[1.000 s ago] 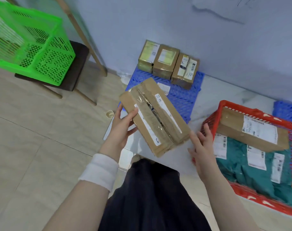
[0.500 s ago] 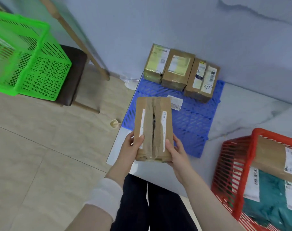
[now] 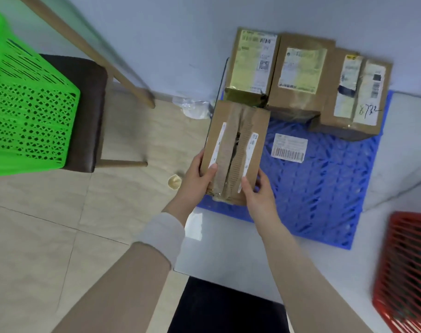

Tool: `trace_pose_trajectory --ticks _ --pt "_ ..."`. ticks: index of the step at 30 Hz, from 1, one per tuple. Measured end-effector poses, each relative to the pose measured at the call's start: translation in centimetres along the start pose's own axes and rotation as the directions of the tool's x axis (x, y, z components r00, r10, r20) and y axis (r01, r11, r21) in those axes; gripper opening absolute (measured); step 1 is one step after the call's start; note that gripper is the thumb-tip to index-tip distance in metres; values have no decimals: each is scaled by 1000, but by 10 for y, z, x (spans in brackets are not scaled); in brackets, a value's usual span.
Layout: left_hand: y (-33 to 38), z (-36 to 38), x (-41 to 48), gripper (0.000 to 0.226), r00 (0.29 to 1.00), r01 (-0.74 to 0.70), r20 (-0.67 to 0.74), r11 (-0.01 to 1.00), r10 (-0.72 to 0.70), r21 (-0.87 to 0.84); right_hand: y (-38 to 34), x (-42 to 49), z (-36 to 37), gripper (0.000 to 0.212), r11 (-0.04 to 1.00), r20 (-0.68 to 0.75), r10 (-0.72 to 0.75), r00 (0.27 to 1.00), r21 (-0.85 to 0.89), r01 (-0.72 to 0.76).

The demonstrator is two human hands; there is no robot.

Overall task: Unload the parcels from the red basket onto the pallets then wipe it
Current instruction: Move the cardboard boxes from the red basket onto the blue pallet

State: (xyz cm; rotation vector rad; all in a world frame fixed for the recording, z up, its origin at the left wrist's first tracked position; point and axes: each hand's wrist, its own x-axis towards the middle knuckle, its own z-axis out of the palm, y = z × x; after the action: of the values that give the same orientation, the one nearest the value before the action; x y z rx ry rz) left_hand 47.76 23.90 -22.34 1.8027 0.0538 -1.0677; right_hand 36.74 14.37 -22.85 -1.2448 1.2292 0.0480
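Observation:
A long brown cardboard parcel (image 3: 235, 150) with a torn taped seam is over the left edge of the blue pallet (image 3: 324, 188). My left hand (image 3: 197, 179) grips its near left corner, thumb on top. My right hand (image 3: 258, 191) grips its near right corner. Three taped parcels (image 3: 300, 75) stand in a row at the pallet's far edge against the wall; the held parcel's far end reaches the leftmost one. Only a corner of the red basket (image 3: 406, 272) shows at the lower right; its contents are out of view.
A loose barcode label (image 3: 290, 147) lies on the pallet. A green basket (image 3: 24, 111) sits on a dark stool (image 3: 87, 111) at the left. A wooden leg (image 3: 108, 61) slants down to the floor. Crumpled plastic (image 3: 192, 106) and a small tape roll (image 3: 174, 181) lie on the tiles.
Both hands have carried the parcel forward over the pallet's left side, up to the row of boxes. My view has swung left, so the red basket has slid almost out of frame.

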Motion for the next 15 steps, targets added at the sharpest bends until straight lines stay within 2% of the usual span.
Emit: trace_pose_trajectory --ticks 6,10,12,15 --pt "-3 6 16 51 999 -6 -31 1000 7 28 2 15 6 50 993 -77 -19 997 -118 10" --pt "4 10 13 50 999 14 -49 998 -12 54 -4 14 9 49 987 -80 24 997 -159 -36" --pt "13 12 10 49 998 7 -62 990 2 142 -13 11 8 50 981 -44 52 998 -183 -59" --pt "29 12 -1 49 989 -77 -92 925 119 371 -26 -3 -2 63 956 -16 68 998 -286 -70"
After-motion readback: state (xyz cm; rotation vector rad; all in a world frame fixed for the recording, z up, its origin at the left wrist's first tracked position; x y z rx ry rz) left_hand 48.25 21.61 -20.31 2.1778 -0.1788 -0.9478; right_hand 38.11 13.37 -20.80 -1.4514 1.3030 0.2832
